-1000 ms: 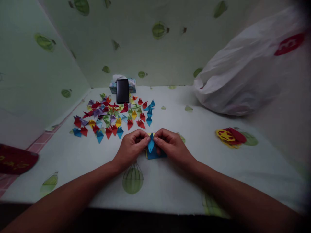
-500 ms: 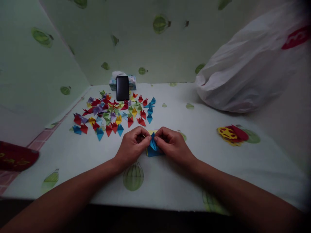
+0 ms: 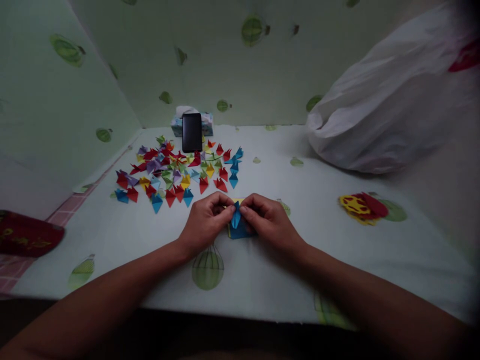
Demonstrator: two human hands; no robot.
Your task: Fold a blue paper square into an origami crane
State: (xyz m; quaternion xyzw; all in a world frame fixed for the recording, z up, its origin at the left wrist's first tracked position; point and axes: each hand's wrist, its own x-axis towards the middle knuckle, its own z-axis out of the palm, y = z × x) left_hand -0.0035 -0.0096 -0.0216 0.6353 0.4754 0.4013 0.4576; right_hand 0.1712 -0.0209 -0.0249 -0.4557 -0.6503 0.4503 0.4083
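Note:
My left hand [image 3: 206,220] and my right hand [image 3: 268,220] meet at the middle of the table, both pinching a small folded blue paper piece [image 3: 236,217] between fingertips. Under it lies a small stack of paper squares [image 3: 240,232], blue on top with a yellow edge showing. Beyond my hands spreads a pile of several folded paper pieces [image 3: 176,172] in red, blue, yellow, purple and green.
A black phone [image 3: 192,132] leans upright against a tissue box [image 3: 208,124] at the back. A big white plastic bag [image 3: 390,105] fills the right. A red and yellow paper cutout [image 3: 362,207] lies right of my hands. A dark red packet [image 3: 26,239] sits at the left edge.
My hands and the blue piece have stayed together, with small finger shifts on the fold. The view has tilted slightly, so everything sits a little higher in frame.

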